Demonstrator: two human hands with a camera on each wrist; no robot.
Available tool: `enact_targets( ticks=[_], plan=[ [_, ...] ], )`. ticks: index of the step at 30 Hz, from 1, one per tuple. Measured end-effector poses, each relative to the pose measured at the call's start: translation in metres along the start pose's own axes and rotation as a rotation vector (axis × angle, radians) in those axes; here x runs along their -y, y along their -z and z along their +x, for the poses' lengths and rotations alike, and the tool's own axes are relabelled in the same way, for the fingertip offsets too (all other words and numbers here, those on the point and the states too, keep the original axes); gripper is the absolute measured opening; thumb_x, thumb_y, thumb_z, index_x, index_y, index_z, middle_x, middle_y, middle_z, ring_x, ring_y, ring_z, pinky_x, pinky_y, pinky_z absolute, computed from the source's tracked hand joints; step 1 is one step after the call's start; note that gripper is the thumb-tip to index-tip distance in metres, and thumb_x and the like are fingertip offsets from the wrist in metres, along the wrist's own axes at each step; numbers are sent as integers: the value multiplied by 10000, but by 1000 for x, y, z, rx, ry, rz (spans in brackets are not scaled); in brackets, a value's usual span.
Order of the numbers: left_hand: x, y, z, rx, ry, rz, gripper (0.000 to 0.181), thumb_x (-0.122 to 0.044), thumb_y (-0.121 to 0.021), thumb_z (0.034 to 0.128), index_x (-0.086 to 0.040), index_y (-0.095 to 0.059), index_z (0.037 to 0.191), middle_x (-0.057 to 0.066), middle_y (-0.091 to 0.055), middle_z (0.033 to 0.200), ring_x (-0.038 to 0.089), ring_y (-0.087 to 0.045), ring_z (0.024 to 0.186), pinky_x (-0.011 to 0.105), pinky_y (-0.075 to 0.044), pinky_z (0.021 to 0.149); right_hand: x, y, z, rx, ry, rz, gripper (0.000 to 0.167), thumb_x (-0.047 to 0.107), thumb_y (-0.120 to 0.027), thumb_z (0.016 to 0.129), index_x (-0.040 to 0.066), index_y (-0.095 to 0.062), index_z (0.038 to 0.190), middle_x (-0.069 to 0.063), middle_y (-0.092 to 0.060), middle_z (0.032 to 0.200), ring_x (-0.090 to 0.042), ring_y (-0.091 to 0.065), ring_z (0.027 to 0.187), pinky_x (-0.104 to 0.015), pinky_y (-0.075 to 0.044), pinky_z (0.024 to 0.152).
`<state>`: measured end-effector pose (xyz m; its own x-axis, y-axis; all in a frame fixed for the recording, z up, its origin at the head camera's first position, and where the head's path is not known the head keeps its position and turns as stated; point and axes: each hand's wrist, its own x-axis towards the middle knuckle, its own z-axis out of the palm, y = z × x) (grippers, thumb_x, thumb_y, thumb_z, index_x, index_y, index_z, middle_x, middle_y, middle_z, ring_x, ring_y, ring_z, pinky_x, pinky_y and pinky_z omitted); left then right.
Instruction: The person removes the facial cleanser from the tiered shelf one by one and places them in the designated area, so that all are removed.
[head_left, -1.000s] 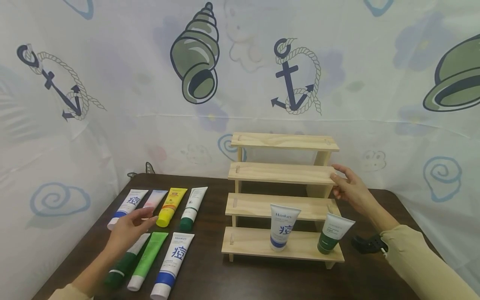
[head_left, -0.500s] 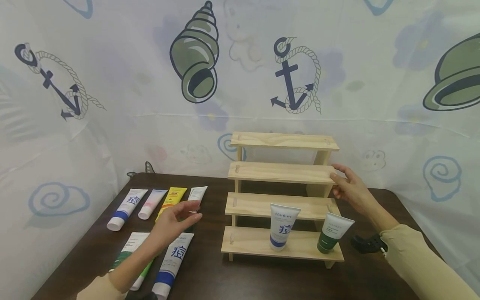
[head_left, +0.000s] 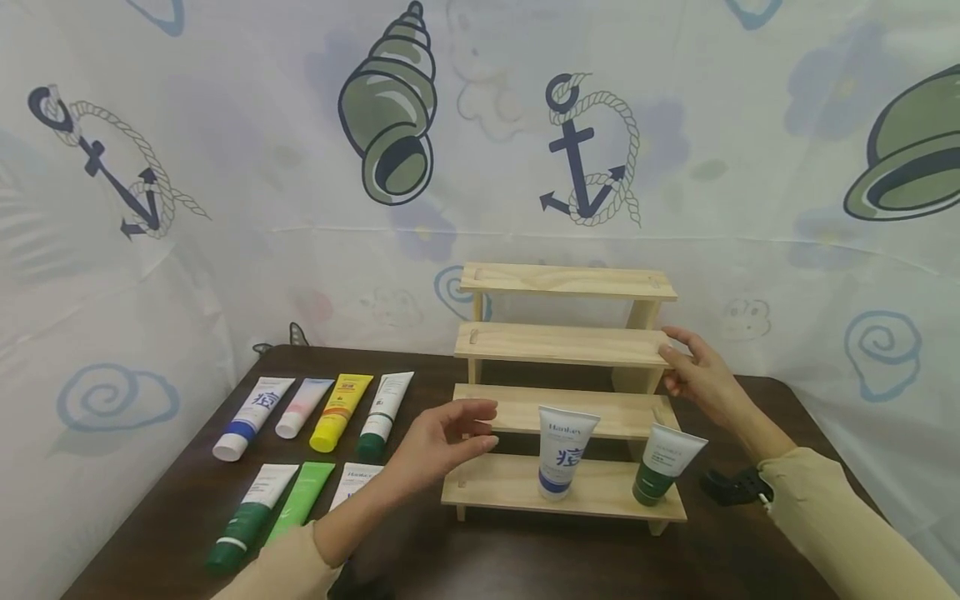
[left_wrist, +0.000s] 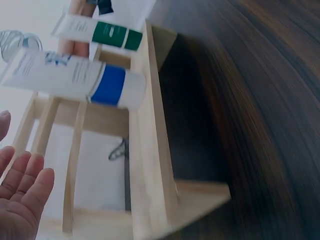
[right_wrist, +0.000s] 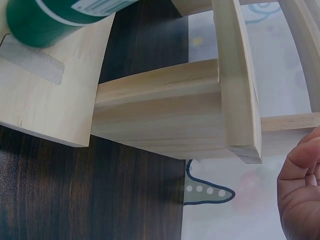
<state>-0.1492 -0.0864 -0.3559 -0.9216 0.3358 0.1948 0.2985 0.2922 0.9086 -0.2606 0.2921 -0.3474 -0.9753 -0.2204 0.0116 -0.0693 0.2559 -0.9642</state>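
Right hand pinches the second step from the top by its right end, and the left hand, holding nothing, fingers relaxed, hovers near the left side of the four-step wooden rack. On the dark table the rack has its long axis running left to right, with seven closed tubes, contents hidden, lying to its left, caps nearer, crimped ends pointing away. Its lowest step bears a blue-banded tube and, to the right, a smaller green-capped tube, both standing on their caps, long axes roughly upright
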Motion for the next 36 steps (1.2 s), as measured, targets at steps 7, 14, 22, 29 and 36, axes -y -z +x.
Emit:
enact_targets(
  ticks=[7,14,22,29,36],
  plan=[
    [-7,-20,12,66,-30,-75,476,-159,-708,841,-46,-554,1277,163,-581,1272,249,-618,1089,289,-533,856,-1,-1,0,-3,7,-11,685,362,-451,986,41,-104,1482,62,-554,758,-36,-492,611,-180,-455,553],
    [-11,-36,21,70,-26,-137,451,-118,-720,825,-66,-575,1249,129,-602,1246,258,-615,1093,252,-527,855,-1,0,2,-2,6,-21,689,371,-450,985,38,-105,1479,66,-552,749,-33,-491,612,-183,-457,556],
    [-15,-48,26,72,-65,-128,435,-95,-709,829,-57,-576,1241,122,-642,1167,242,-633,1051,248,-525,850,-2,1,3,2,0,-6,685,366,-451,985,48,-104,1482,72,-555,752,-39,-490,610,-181,-454,549],
    [-16,-55,30,96,-85,-149,406,-81,-699,835,-14,-577,1216,170,-648,1127,272,-646,1026,234,-525,847,-2,1,4,3,-2,3,680,364,-454,984,50,-108,1479,70,-556,763,-40,-489,611,-178,-451,546],
    [-16,-60,33,84,-78,-97,344,-96,-707,832,-30,-605,1153,131,-669,1088,232,-664,997,225,-531,827,-1,1,4,4,0,3,680,358,-450,987,46,-104,1482,66,-552,764,-39,-488,609,-175,-450,542]
  ],
)
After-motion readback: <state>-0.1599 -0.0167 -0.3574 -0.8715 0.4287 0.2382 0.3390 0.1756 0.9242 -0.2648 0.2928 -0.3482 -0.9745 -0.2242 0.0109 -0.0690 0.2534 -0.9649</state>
